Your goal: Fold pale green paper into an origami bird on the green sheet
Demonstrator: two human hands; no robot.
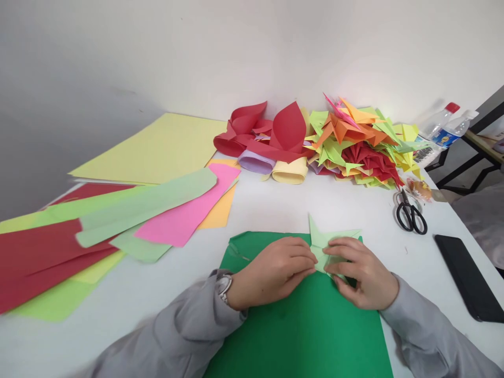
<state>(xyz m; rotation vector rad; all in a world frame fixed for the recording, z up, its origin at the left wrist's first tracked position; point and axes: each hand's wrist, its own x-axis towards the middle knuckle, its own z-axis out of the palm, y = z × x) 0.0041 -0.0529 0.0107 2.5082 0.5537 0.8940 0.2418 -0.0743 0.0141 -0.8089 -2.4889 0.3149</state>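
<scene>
A light green folded paper figure (325,242) with pointed flaps rests on a dark green sheet (299,325) at the table's near edge. My left hand (275,270) pinches its left side with closed fingers. My right hand (360,270) presses and grips its right side, fingers curled over the paper. A watch (224,286) shows at my left wrist, and grey sleeves cover both arms.
Loose coloured sheets (118,220) lie spread at the left. A heap of folded paper figures (346,142) and rolled papers sits by the wall. Black scissors (410,214), a dark phone (468,275) and two plastic bottles (444,126) are at the right.
</scene>
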